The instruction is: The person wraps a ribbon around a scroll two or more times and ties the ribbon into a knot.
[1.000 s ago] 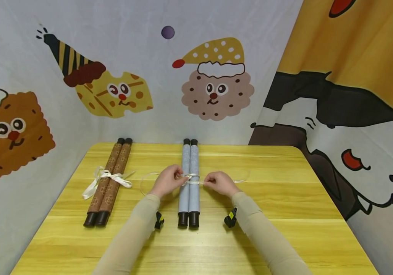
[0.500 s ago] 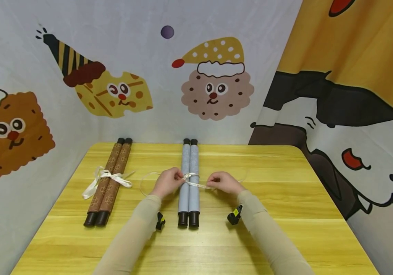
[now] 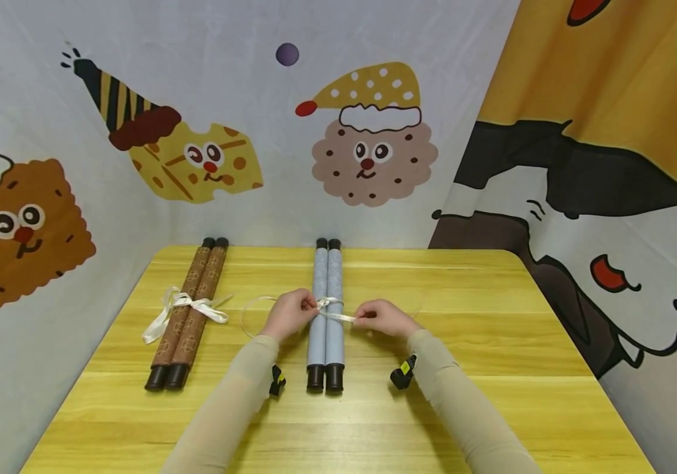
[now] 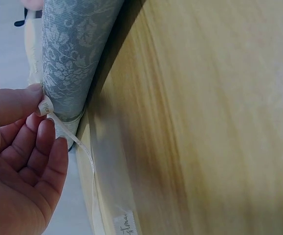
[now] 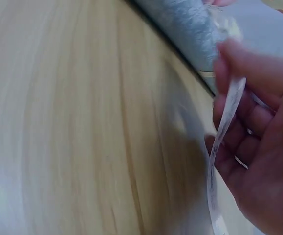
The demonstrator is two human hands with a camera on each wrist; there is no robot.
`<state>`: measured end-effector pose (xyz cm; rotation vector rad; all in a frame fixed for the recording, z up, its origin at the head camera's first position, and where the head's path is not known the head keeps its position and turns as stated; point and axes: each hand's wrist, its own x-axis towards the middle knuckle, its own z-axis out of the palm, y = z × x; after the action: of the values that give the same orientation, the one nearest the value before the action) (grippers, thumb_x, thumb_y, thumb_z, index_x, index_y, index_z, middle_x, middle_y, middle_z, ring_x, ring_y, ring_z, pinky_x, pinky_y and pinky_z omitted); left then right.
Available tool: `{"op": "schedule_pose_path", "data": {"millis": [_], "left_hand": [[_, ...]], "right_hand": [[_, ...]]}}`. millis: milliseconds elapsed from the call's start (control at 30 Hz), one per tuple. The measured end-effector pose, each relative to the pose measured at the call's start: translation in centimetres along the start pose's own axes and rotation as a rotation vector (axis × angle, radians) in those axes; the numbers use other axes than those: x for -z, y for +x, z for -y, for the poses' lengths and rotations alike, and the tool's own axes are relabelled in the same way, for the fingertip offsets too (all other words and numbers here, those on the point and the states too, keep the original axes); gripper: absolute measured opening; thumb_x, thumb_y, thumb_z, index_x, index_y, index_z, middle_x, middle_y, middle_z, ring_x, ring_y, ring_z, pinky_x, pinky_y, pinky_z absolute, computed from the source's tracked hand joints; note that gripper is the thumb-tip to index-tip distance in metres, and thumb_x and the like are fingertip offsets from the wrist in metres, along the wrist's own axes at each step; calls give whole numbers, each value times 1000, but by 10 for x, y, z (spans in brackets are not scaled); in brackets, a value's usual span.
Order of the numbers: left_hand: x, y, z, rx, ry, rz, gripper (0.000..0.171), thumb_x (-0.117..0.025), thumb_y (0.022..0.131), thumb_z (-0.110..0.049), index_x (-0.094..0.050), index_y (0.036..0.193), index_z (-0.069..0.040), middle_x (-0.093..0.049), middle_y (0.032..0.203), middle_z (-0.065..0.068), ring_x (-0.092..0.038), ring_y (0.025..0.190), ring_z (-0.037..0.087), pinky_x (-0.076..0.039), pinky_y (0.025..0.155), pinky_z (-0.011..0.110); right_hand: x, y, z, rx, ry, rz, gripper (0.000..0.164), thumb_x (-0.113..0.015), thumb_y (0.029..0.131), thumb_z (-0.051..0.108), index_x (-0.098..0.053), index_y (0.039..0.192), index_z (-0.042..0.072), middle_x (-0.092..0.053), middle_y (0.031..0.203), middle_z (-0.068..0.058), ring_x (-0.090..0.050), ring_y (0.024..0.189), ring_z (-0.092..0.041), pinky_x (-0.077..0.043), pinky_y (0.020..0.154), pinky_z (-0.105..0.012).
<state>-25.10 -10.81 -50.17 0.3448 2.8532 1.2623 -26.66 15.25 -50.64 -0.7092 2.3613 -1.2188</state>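
Two pale blue patterned scrolls (image 3: 335,345) with dark end caps lie side by side mid-table. A thin white ribbon (image 3: 338,317) runs around and across them. At their left side my left hand (image 3: 288,312) pinches the ribbon between thumb and index finger, the other fingers curled loosely below. On the opposite side my right hand (image 3: 387,317) pinches another stretch of it, drawn out over the right scroll. The ribbon's tail hangs down past the palm in the right wrist view. In the left wrist view printed lettering shows on the ribbon (image 4: 125,223) lying on the table.
Left of the blue pair lie two brown patterned scrolls (image 3: 178,329), tied with a white ribbon bow (image 3: 183,301). They rest on a yellow wood-grain table (image 3: 468,408). Cartoon-printed cloth (image 3: 243,85) hangs behind the table's back edge.
My right hand has shifted slightly right and down, and the ribbon between the hands now slants across the scrolls. The left hand has dipped slightly, still pinching the ribbon.
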Motion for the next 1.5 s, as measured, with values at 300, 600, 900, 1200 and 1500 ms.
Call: {"op": "schedule_pose_path", "data": {"millis": [300,600,900,1200,1500], "left_hand": [[-1,0,-1,6,1,5,11,-76,87,-8,-66,84,-11,-62,77,-3,-56,70,13,-50,66,31],[1,0,-3,-3,12,12,13,-76,86,-7,-65,82,-12,-61,74,-4,-55,67,13,-49,63,30],[0,0,-5,-17,6,19,14,-77,86,-8,-65,81,-12,-61,73,-4,-55,66,12,-48,62,30],[0,1,-4,-37,22,10,14,-77,86,-8,-65,81,-12,-61,73,-4,-55,66,12,-48,62,30],[1,1,-5,-56,5,6,15,-77,86,-9,-64,80,-13,-59,74,-4,-54,68,13,-48,64,32]], "right_hand": [[-2,2,3,-31,396,-109,27,-61,99,16,-64,105,-10,-64,98,-22,-54,87,-26,-45,80,-34],[-17,10,8,40,629,-167,39,-56,102,14,-52,112,-23,-62,119,-9,-51,110,-31,-42,97,-40],[-27,21,16,165,839,-198,21,-51,103,9,-70,110,6,-64,124,-10,-53,113,-24,-34,104,-52],[-31,25,18,195,1022,-135,28,-47,103,1,-71,98,14,-70,103,-1,-61,89,-10,-47,79,-22],[-36,29,21,55,833,-295,19,-58,96,-5,-67,89,10,-65,90,-4,-58,73,-8,-51,67,-20]]}}
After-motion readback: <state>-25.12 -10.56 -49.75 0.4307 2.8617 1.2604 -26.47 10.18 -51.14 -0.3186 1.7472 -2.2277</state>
